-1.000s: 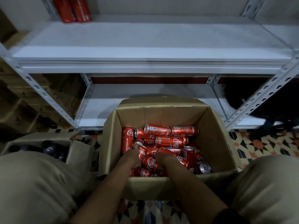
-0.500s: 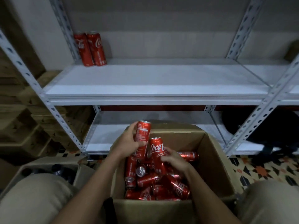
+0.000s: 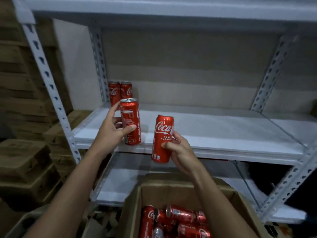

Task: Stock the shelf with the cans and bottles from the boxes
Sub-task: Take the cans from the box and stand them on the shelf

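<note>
Each hand grips one can: left hand [image 3: 109,133], right hand [image 3: 180,152]. Next, probably stand both beside the shelved cans [image 3: 120,91], far left.

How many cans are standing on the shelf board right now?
2: a left can and a right can, both at the back left corner of the shelf board. None appear hidden.

Box [image 3: 132,212] cut off at bottom edge, cans inside [image 3: 173,220] partly out of frame. Back-left can [image 3: 113,93] half hidden by left hand [image 3: 109,129]. Dark thing lower right [image 3: 267,179], can't tell what.
</note>
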